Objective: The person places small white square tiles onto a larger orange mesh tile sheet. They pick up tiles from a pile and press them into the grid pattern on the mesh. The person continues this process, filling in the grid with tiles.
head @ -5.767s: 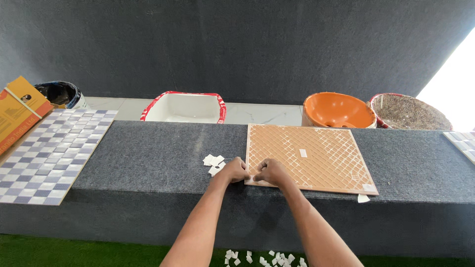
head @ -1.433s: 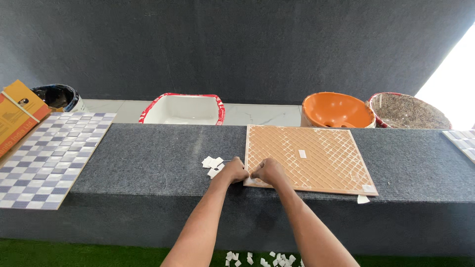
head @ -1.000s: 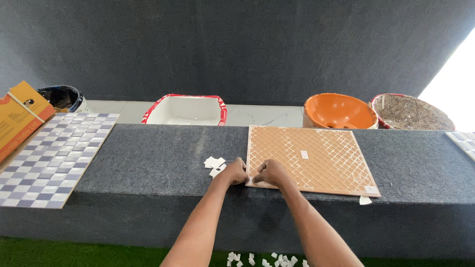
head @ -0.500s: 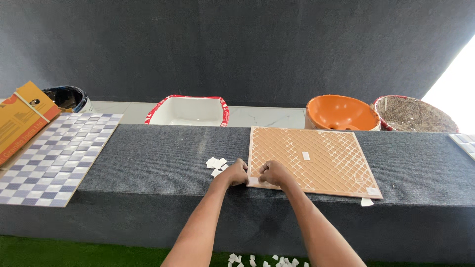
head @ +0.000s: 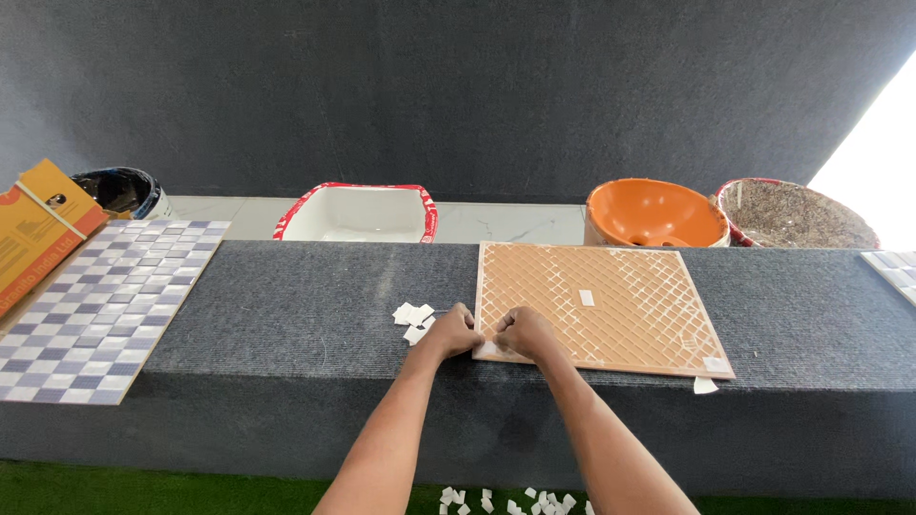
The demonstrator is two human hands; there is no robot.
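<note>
From the head view, both hands, left (head: 450,334) and right (head: 523,333), have their fingers curled and pinched at the near-left corner of the orange tile (head: 599,305) on the grey desk (head: 286,315), white scraps (head: 412,317) just left; small, steady picking seems best.

Both hands, the left hand (head: 450,334) and the right hand (head: 523,332), cover the orange tile's (head: 611,303) lower-left corner; whatever their fingertips pinch is too small to tell. At the frame's right edge, a checkered tile (head: 897,271) is cut off.
</note>
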